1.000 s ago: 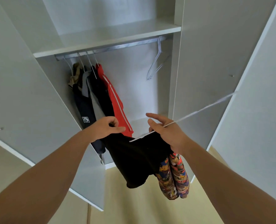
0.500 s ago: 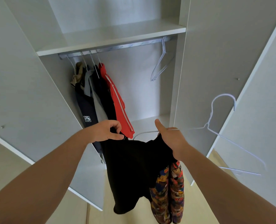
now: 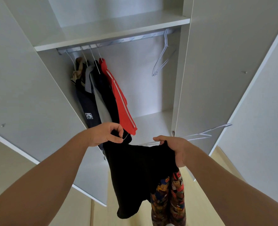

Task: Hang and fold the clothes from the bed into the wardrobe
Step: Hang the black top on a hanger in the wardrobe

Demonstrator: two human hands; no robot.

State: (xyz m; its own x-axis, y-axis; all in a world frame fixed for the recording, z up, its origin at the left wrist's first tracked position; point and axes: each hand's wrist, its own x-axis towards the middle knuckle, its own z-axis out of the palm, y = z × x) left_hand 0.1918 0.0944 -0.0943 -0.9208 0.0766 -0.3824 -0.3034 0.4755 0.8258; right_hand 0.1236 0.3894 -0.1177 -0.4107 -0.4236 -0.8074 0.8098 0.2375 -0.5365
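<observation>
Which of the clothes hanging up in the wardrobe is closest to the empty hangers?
The red top with white stripes. It hangs last on the right of the row, toward the empty hangers; the other clothes hang further left.

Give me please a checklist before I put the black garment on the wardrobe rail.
1. Left hand pinches the black fabric garment and thin white wire hanger: ok.
2. Right hand grips the garment's other side: ok.
3. Hanger seated inside the garment: cannot tell, blurred.
4. Free metal rail between red striped jacket and empty white hangers: ok.
5. Colourful patterned garment clear of the hanger: cannot tell.
</observation>
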